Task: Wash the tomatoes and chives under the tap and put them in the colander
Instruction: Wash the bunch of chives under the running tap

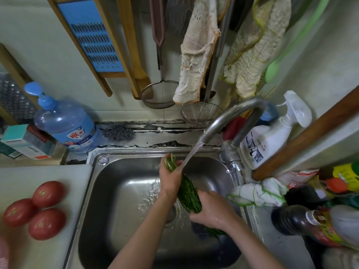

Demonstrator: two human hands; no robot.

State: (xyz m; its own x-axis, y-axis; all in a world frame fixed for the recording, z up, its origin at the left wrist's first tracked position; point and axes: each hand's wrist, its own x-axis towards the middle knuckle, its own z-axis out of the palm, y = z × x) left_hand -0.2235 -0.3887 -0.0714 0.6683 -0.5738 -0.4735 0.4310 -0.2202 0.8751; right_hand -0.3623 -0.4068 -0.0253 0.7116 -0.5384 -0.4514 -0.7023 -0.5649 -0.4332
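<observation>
A bunch of green chives [188, 193] is held over the steel sink [108, 183], slanting from upper left to lower right. My left hand [171, 179] grips its upper end, right where the water stream from the tap [231, 115] lands. My right hand [211, 210] grips the lower part of the bunch. Three red tomatoes [35, 208] lie on the white board [23, 175] left of the sink. No colander shows in view.
A blue water bottle [66, 125] and boxes stand at the back left. A white spray bottle [272, 136], a cloth [258, 193] and dark sauce bottles [303, 220] crowd the right counter. Strainers [201, 113], cloths and a grater [93, 35] hang on the wall.
</observation>
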